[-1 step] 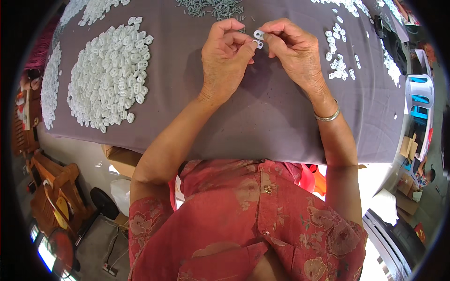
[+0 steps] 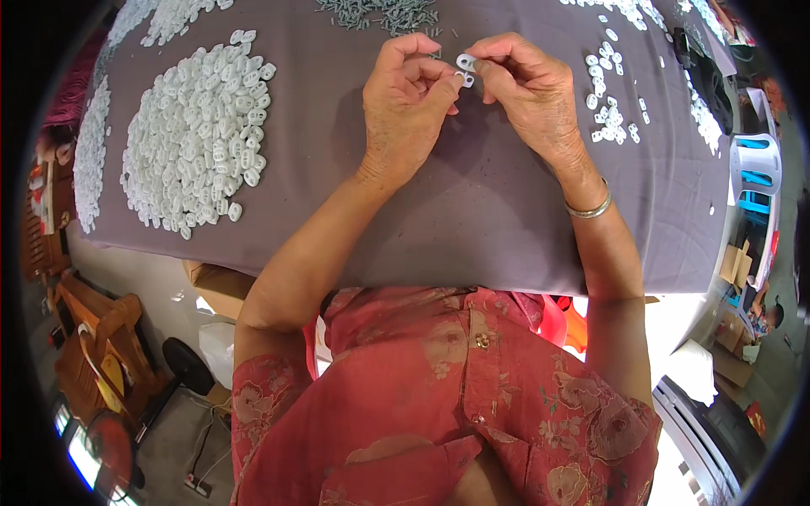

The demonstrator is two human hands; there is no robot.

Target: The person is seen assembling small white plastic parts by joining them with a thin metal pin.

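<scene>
Above the far middle of the table, my two hands meet fingertip to fingertip. My right hand (image 2: 530, 88) is closed, its thumb and forefinger pinching a white oval plastic piece (image 2: 465, 61) with a hole in it. Just below that, a smaller white plastic piece with a hole (image 2: 467, 80) sits at the fingertips of my left hand (image 2: 407, 105), whose thumb and forefinger are pinched. The two white pieces are touching or very close; I cannot tell whether they are joined. Beyond my hands lies a heap of small grey-green pins (image 2: 380, 13).
A large pile of white oval pieces (image 2: 198, 139) covers the left of the purplish-grey tablecloth (image 2: 498, 228). Loose white pieces (image 2: 597, 80) are scattered at the right. A black bundle (image 2: 711, 84) lies by the right edge. Wooden furniture (image 2: 105, 346) stands on the floor at the left.
</scene>
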